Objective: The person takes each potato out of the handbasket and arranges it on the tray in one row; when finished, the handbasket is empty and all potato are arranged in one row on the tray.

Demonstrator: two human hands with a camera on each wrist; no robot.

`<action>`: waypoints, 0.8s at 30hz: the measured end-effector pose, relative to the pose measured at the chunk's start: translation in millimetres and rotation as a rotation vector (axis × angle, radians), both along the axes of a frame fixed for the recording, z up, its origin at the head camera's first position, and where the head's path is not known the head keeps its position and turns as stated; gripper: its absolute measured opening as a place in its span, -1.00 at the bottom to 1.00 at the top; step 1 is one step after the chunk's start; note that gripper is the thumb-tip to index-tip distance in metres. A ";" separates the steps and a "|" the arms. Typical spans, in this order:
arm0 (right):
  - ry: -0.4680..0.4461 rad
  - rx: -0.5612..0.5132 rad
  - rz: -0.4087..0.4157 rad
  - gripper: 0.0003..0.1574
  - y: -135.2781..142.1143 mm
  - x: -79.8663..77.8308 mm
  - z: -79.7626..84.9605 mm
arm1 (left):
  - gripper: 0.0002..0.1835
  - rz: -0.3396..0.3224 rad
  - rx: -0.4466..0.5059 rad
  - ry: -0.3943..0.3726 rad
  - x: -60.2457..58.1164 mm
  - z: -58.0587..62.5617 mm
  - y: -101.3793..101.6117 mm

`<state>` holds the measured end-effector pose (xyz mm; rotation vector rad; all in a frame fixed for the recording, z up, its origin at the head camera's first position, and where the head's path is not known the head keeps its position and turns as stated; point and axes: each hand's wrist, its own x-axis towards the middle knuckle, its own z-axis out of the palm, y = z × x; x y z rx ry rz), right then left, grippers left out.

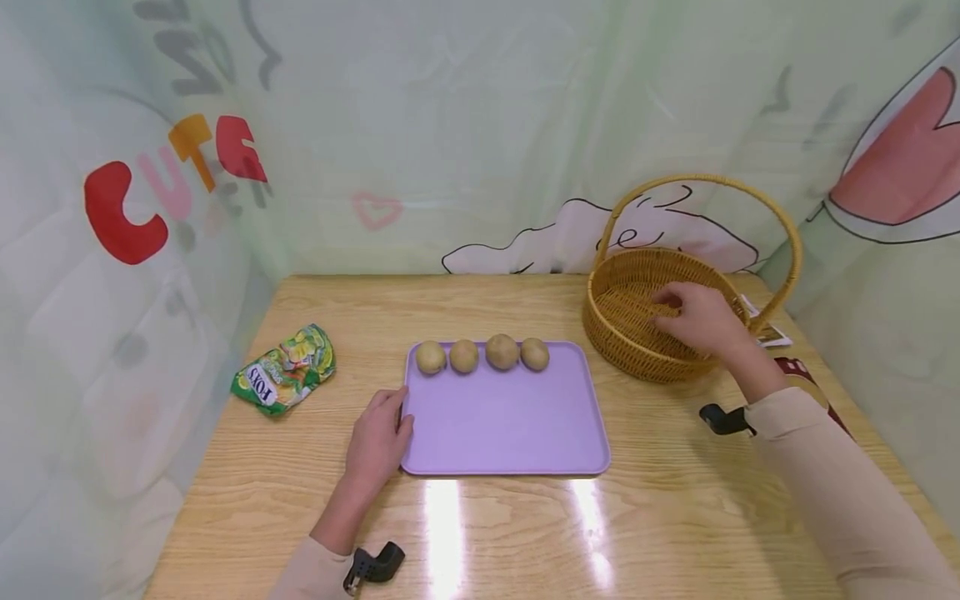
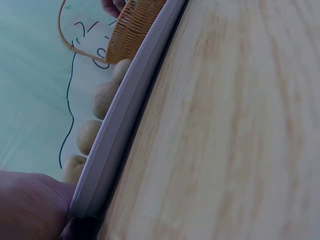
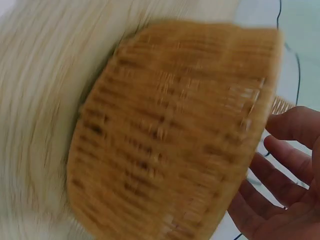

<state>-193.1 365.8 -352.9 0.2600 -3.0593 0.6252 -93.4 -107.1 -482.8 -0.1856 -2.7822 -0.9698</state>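
My left hand holds the left rim of a lilac tray, with the thumb over the edge. Along the tray's far side sits a row of several round, yellow-brown, potato-like items; whether they are potatoes or fruit I cannot tell. Over a round wicker basket with a tall hoop handle hovers my right hand. Its fingers are loosely bent, and the right wrist view shows nothing in the palm. Only the basket's outer wall appears in that view, blurred.
A crumpled green FOX'S packet lies on the wooden table left of the tray. Behind the basket, a white printed card is partly hidden. A dark red item lies partly under the right forearm. Printed curtains border the table.
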 end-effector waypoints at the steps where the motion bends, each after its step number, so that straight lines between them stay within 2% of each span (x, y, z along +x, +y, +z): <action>1: 0.004 0.016 -0.007 -0.54 4.7 -2.3 -0.4 | -0.50 0.001 0.002 -0.001 0.0 0.3 0.1; 7: -0.017 0.075 -0.026 -0.48 29.5 -14.0 -4.3 | -0.50 0.000 0.006 0.006 -0.1 0.7 -0.1; 14: -0.101 0.144 -0.010 -0.41 47.6 -22.3 -14.4 | -0.50 -0.008 0.012 0.022 0.2 -0.5 -1.4; 24: -0.150 0.216 0.037 -0.52 52.5 -30.8 -29.3 | -0.52 -0.012 0.020 0.033 -2.3 -4.3 -2.0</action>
